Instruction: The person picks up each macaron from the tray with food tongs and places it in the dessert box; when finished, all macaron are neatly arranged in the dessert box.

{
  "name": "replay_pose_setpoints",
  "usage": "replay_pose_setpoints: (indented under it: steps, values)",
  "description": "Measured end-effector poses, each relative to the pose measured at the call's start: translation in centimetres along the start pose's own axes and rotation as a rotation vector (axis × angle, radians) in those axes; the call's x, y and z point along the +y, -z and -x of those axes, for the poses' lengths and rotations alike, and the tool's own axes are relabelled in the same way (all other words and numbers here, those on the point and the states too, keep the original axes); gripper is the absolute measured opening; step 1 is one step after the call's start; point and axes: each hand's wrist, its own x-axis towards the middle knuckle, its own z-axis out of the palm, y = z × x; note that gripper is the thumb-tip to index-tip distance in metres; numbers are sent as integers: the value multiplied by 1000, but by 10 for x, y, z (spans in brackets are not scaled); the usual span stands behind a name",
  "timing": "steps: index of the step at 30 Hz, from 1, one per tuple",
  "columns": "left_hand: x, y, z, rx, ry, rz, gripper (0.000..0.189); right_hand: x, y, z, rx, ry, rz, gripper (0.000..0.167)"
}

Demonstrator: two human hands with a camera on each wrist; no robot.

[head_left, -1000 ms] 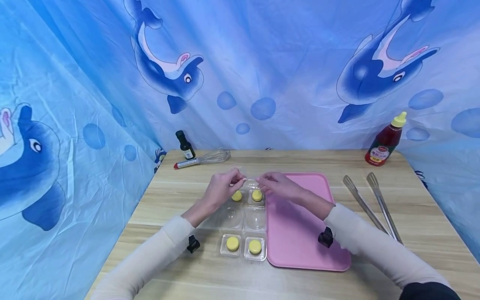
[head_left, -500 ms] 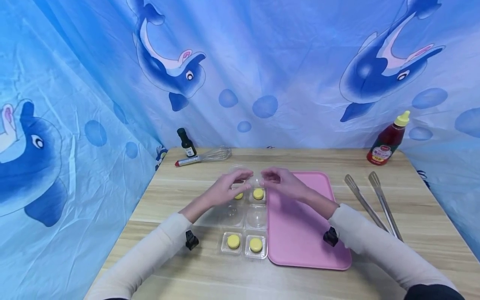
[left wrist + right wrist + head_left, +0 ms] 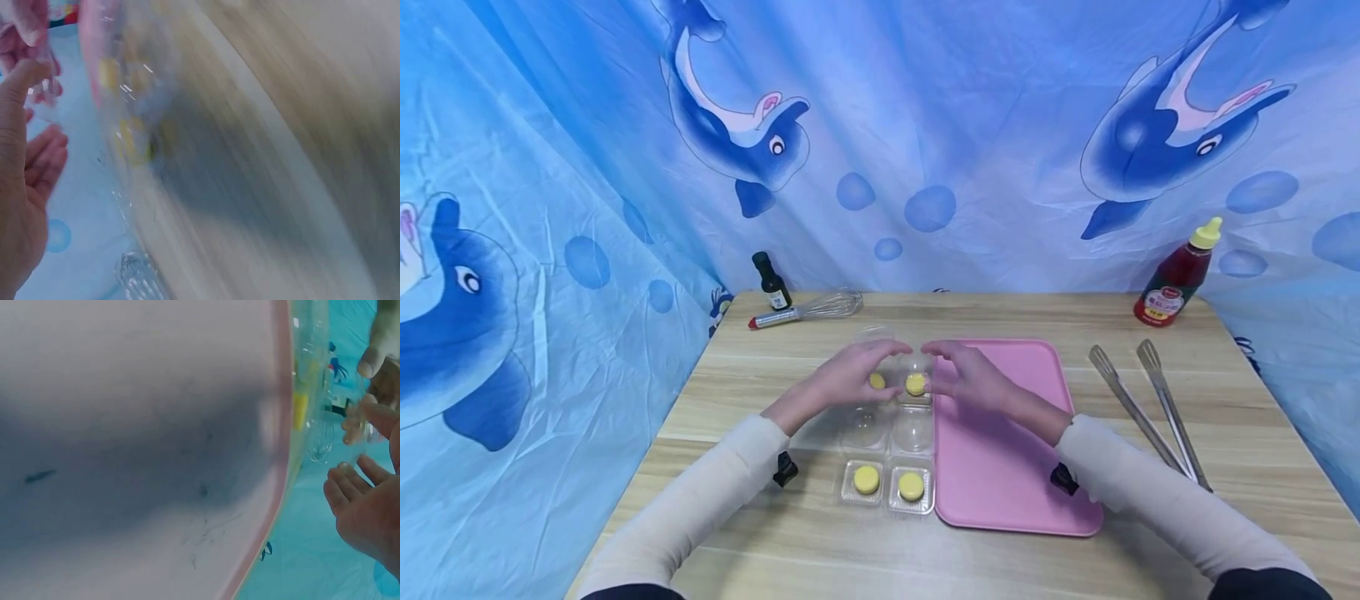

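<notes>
My left hand (image 3: 856, 373) and right hand (image 3: 974, 379) face each other at the far right clear plastic box. Thumbs and fingers curve round opposite sides of its clear lid (image 3: 915, 363), whose outline is hard to see. Inside that box sits a yellow macaron-like round (image 3: 915, 384). Just beside it, the left hand partly covers another yellow round (image 3: 877, 381) in the far left box. In the right wrist view, clear plastic (image 3: 370, 432) glints between the fingertips. Two nearer boxes hold a yellow round (image 3: 866, 480) and a yellow round (image 3: 912, 487), their domed lids lying back.
A pink tray (image 3: 1015, 467) lies right of the boxes, under the right forearm. Metal tongs (image 3: 1138, 412) rest farther right. A red sauce bottle (image 3: 1177, 275) stands at the back right; a small dark bottle (image 3: 771, 282) and whisk (image 3: 808, 310) are at the back left.
My fingertips, close together over a thin clear edge a second ago, have spread into rounded curves at the far right box. The thumbs are farther from the fingers. The yellow rounds have stayed put.
</notes>
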Motion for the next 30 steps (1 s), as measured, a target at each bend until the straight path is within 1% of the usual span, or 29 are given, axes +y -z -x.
replay_pose_setpoints:
  steps: [3,5,8,11,19,24,30]
  values:
    - [-3,-1,-1,-4,-51,-133,70,3,-5,-1,16,54,89,66]
    - [-5,-3,-1,-16,-68,-176,70,6,-9,-1,19,76,137,66]
    - [-7,-5,-2,-41,-84,-218,71,8,-13,-1,4,85,189,67]
    - [-8,-7,-4,-61,-87,-238,71,10,-15,-1,-8,89,226,67]
    - [-7,-9,-5,-101,-71,-299,72,11,-20,-5,-32,9,227,68]
    - [-7,-9,-6,-111,-58,-306,72,12,-21,-5,-37,2,228,69]
    - [-7,-9,-9,-111,-59,-302,70,13,-22,-7,-37,-4,259,69]
